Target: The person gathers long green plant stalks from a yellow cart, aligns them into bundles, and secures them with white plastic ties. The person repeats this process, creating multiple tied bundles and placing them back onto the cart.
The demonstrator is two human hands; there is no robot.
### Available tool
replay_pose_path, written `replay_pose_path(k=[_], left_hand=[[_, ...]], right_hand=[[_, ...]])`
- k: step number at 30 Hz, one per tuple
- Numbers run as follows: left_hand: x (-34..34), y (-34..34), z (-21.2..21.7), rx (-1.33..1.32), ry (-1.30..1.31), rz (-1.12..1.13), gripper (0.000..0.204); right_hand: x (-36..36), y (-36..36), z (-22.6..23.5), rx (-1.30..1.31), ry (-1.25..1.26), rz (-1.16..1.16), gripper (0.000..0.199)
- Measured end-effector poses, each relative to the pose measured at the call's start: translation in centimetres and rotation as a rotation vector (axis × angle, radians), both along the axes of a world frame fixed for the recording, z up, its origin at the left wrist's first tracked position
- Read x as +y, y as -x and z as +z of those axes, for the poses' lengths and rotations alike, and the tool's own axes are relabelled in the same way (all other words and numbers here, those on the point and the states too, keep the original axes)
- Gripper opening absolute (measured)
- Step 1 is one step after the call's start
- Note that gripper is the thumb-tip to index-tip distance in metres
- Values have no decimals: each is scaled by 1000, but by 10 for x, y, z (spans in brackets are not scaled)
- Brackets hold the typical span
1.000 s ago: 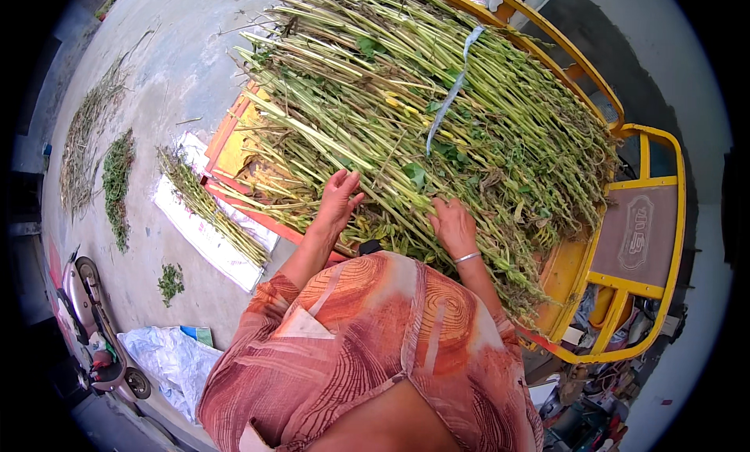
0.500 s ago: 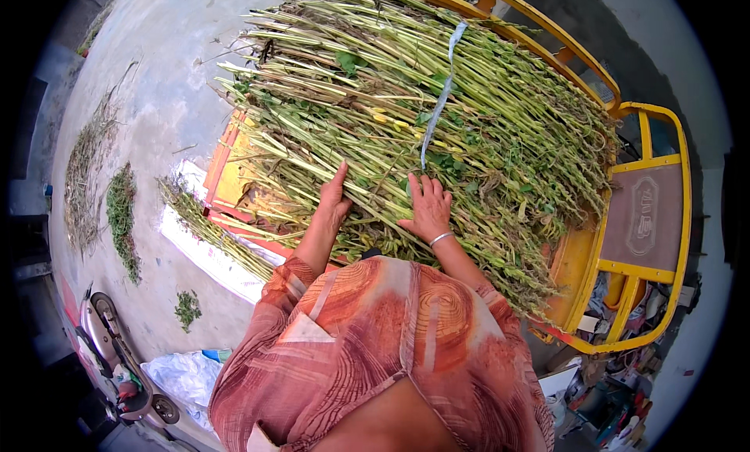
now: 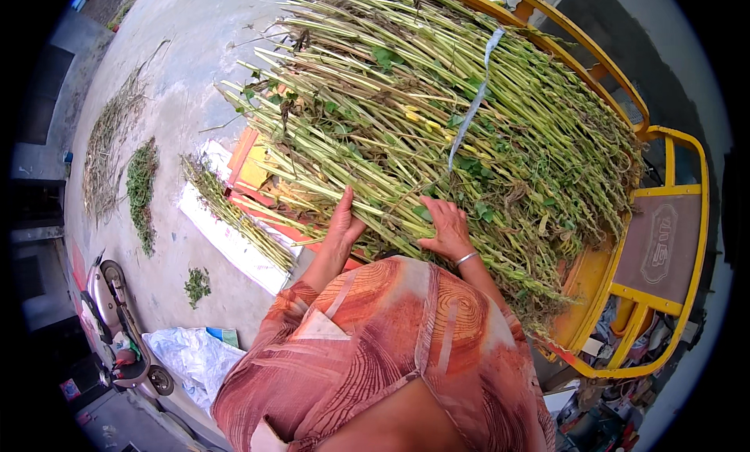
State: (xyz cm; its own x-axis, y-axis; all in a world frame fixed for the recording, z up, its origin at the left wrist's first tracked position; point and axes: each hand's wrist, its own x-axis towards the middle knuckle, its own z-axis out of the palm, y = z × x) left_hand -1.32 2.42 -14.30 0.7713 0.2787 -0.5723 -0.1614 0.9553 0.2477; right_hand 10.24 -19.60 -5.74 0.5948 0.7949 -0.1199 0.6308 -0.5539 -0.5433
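While left hand (image 3: 343, 227) and right hand (image 3: 448, 235) touch one stalk heap (image 3: 375, 108), right fingers (image 3: 440, 210) spread, left unclear.

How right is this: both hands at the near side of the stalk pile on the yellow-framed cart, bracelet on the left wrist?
One error: the head view shows the bracelet on the wrist of the right hand, not the left. Both hands are at the near side of the stalk pile on the yellow-framed cart.

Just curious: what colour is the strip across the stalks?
The strip is pale bluish-grey, best in head view.
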Motion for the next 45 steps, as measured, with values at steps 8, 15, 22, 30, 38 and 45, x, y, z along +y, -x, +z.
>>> replay_pose_path(k=[8, 15, 22, 30, 38, 45], left_hand=[[-12, 19, 15, -33, -124, 78, 56], [-19, 27, 40, -63, -293, 123, 57], [-13, 40, 37, 181, -352, 48, 43], [-10, 39, 41, 389, -552, -22, 28], [-6, 52, 50, 6, -302, 15, 38], [31, 35, 85, 148, -381, 52, 51]], right_hand=[[-6, 21, 16, -155, 8, 28, 63], [-8, 30, 8, -117, -254, -66, 27], [8, 5, 42, -27, -327, -108, 10], [7, 27, -5, 46, -340, 15, 17], [19, 35, 3, -91, -45, -22, 29], [13, 35, 1, 43, -162, 33, 27]])
